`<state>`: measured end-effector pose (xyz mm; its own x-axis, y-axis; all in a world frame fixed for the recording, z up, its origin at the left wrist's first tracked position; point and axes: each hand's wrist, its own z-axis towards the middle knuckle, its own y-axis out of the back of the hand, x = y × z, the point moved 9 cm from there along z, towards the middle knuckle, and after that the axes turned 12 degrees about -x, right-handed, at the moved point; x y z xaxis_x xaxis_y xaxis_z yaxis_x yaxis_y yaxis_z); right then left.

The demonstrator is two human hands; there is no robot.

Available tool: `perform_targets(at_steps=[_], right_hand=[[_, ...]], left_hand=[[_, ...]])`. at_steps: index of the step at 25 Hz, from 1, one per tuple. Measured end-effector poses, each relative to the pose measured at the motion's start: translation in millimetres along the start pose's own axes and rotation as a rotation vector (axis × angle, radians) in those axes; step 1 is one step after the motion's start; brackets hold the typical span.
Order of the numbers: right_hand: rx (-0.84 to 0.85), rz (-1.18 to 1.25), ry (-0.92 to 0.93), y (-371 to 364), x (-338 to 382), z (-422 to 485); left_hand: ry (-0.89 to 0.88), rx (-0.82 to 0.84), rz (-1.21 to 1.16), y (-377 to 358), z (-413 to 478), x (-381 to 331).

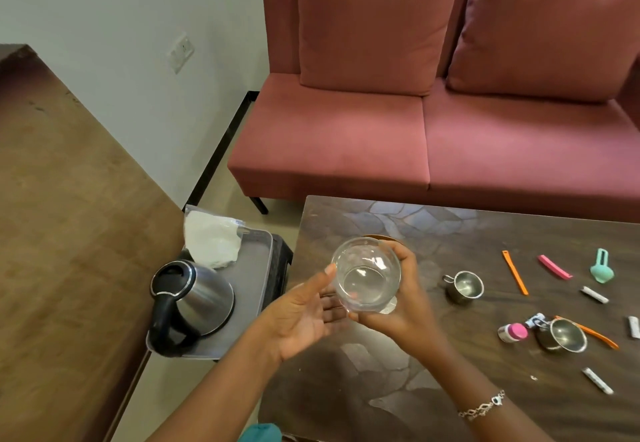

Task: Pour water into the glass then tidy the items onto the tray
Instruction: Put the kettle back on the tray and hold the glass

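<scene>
A clear round glass (365, 273) with a little water in its bottom is held above the left part of the dark table (450, 389). My right hand (398, 299) is wrapped around its right side and base. My left hand (304, 313) is open, palm up, beside the glass, thumb tip touching its left rim. A steel kettle (194, 299) with a black handle stands on the grey tray (256, 268), which rests on a low black stool left of the table. A white plastic bag (211, 241) lies at the tray's far end.
Two small steel cups (464, 286) (561, 336), orange strips (515, 272), a pink clip (554, 267), a teal tool (602, 267), a pink-capped bottle (512, 332) and white sachets (597, 380) lie on the table's right half. A red sofa (415, 130) stands behind. A wooden surface (69, 234) runs along the left.
</scene>
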<state>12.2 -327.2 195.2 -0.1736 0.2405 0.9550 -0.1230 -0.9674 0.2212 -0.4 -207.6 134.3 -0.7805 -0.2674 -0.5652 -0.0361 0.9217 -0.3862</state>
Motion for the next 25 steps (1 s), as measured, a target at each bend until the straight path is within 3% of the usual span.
perform_targets(at_steps=[5, 11, 14, 20, 25], right_hand=[[-0.018, -0.016, -0.029, 39.5, -15.9, 0.6], [0.078, -0.044, -0.104, 77.4, -35.2, -1.0], [0.144, -0.195, -0.095, 96.2, -44.6, -1.3], [0.313, -0.648, 0.091, 108.8, -62.1, 1.4], [0.387, -0.830, 0.156, 109.9, -97.6, 7.8]], left_hand=[[-0.006, -0.002, -0.046, -39.5, 13.6, 10.2], [0.006, -0.032, -0.024, -72.2, 34.3, 32.8], [0.023, -0.050, 0.005, -82.9, 48.5, 50.1], [0.064, -0.043, 0.022, -100.3, 77.1, 81.4], [0.070, -0.080, 0.086, -103.5, 106.8, 96.0]])
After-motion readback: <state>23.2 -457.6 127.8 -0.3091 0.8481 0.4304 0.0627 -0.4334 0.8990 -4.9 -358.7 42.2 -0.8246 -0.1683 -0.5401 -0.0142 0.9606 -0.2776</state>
